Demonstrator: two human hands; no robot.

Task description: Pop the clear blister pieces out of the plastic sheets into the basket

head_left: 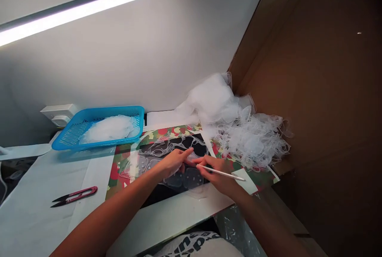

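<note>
I've got the left hand point(173, 162) pinning clear plastic film point(143, 163) flat on the camo-print mat point(167, 131); right hand point(216, 174) grips a white stylus point(222, 173); hands together.

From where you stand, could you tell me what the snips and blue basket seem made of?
The snips look like steel, dark blades with a red coating on the handles. The basket looks like glossy moulded plastic, its walls perforated.

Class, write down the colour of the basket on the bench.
The basket is bright blue, best seen in the head view.
</note>
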